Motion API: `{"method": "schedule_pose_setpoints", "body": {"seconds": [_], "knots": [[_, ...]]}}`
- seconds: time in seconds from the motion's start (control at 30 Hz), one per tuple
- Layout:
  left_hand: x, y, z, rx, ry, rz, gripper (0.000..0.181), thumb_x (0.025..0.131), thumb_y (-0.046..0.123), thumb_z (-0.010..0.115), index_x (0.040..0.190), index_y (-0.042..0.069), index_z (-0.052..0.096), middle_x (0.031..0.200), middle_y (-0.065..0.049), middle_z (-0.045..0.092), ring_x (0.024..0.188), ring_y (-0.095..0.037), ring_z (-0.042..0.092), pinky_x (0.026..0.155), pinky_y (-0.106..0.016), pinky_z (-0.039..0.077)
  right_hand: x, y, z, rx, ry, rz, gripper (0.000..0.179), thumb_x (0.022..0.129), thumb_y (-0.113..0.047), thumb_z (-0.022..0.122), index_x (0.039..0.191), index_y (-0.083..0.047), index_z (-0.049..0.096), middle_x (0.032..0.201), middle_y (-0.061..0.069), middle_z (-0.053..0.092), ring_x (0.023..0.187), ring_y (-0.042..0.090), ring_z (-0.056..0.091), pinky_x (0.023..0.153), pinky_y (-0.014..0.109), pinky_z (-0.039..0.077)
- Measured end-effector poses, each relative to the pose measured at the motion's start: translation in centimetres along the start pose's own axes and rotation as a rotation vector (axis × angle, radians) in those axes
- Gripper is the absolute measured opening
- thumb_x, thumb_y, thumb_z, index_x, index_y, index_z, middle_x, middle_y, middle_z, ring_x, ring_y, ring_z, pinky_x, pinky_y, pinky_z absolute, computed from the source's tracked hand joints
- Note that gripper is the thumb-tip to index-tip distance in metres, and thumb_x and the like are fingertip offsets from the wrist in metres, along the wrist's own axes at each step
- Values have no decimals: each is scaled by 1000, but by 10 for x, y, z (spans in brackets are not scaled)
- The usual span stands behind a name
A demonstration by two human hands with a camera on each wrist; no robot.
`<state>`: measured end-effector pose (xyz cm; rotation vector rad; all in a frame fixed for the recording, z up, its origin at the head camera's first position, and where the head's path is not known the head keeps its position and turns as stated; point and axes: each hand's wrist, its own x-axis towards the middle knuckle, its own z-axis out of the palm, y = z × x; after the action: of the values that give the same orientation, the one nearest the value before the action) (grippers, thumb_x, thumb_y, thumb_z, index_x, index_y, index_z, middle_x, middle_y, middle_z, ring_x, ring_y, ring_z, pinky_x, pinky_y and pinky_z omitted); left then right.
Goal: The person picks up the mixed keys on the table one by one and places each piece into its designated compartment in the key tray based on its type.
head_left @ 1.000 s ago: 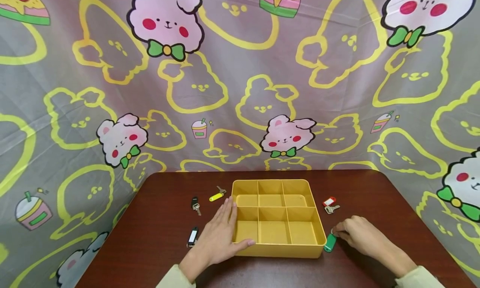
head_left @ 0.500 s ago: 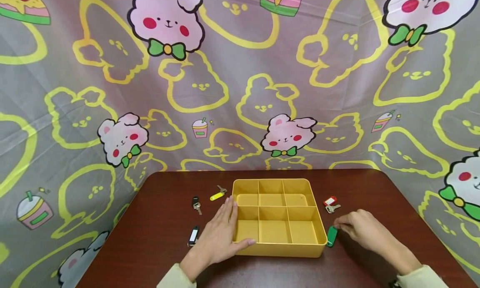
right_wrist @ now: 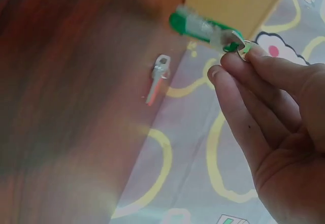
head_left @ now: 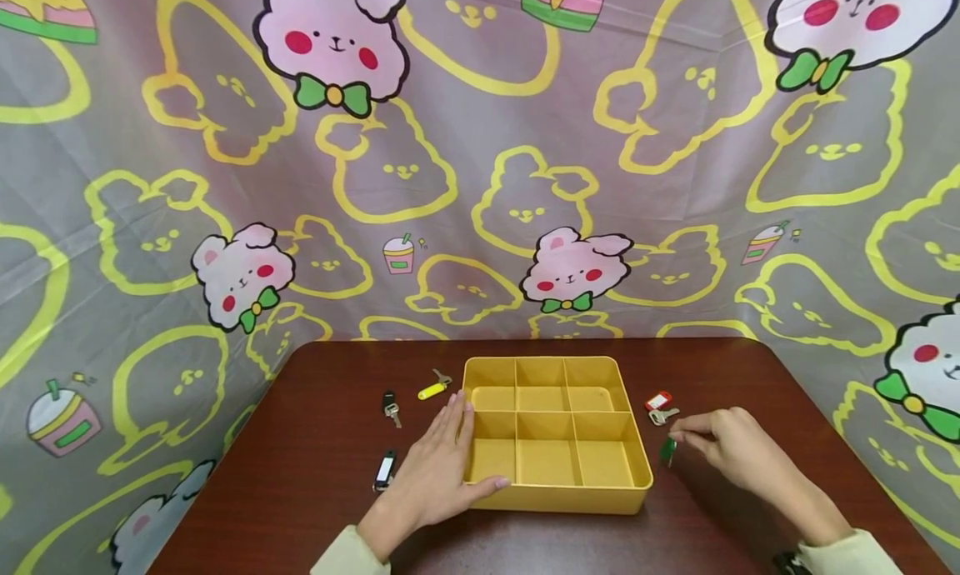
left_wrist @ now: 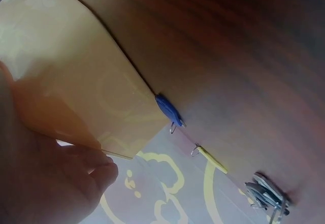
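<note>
My right hand pinches the metal ring of a green key tag between thumb and forefinger, right of the yellow divided box. In the right wrist view the green key tag dangles from the ring with its key, slightly blurred. My left hand rests with fairly straight fingers along the box's left wall, thumb at the front rim. Just beyond the right hand lies a key with a red tag. Close to the left wrist is a black tag with a white label, partly hidden.
On the left of the brown table lie a yellow-tagged key and a black-tagged key. A blue tag shows beside the box in the left wrist view. A patterned curtain encloses the back and sides.
My right hand has lifted the green key tag off the table and moved slightly back and up; the tag has swung and now looks shorter. The left hand and box stay put.
</note>
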<state>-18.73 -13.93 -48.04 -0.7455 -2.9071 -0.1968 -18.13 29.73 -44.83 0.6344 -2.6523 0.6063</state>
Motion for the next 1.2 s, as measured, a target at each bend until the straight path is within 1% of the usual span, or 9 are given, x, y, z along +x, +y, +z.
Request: {"method": "schedule_pose_setpoints", "body": {"seconds": [0.1,0.3,0.4,0.5,0.6,0.7,0.9,1.1,1.2], "knots": [[0,-1,0,5,1,-1,118,91,90,38,166,0,21,177,-21,11,165,-32,16,133,-45,28,4,-3,-4,44,5,44,8,89,-9,82,91,-17,83,79,-10,78,59,-11,44,49,16,40],[0,0,-2,-20,-10,-11,117,92,87,44,166,1,18,177,-21,10,166,-32,15,133,-46,27,10,-6,-8,79,24,99,8,93,-11,79,95,-18,83,60,-21,55,56,-9,42,50,18,38],[-1,0,-2,-20,-19,-17,116,92,86,44,167,1,16,177,-20,8,166,-29,11,134,-44,25,13,-8,-10,90,21,140,7,93,-12,78,96,-17,83,66,-17,67,60,-10,51,54,19,43],[-1,0,-2,-22,-13,-19,116,93,86,44,167,1,17,178,-19,8,166,-28,10,134,-43,24,17,-10,-14,119,2,200,9,96,-12,76,100,-13,83,82,-2,80,64,-6,64,57,20,50],[-1,-1,-3,-16,0,-14,116,92,87,42,166,1,19,177,-20,9,166,-28,11,133,-44,25,20,-12,-19,157,-11,253,12,98,-9,73,104,-9,83,97,9,83,68,4,73,59,21,55],[-1,-1,-4,-1,8,-7,117,92,89,39,165,0,23,177,-21,12,166,-29,12,133,-44,27,23,-14,-24,184,-12,276,14,99,-6,70,107,-5,82,102,15,82,69,8,76,60,22,57],[0,-1,-5,8,5,1,119,91,91,35,165,-1,22,176,-22,13,165,-31,16,132,-44,29,30,-19,-31,279,-12,273,17,100,-5,68,112,1,80,104,17,81,72,0,76,68,23,64],[0,0,-4,-5,1,0,119,91,91,36,166,0,22,177,-21,13,165,-32,16,132,-45,29,36,-23,-35,327,-24,258,17,102,-8,67,112,0,79,103,16,82,75,1,78,71,17,62],[-1,0,-3,-6,-6,1,118,91,90,38,165,-1,23,177,-22,12,166,-31,15,132,-45,28,39,-26,-36,342,-30,264,18,102,-10,69,112,0,79,101,15,82,74,0,77,69,18,61]]}}
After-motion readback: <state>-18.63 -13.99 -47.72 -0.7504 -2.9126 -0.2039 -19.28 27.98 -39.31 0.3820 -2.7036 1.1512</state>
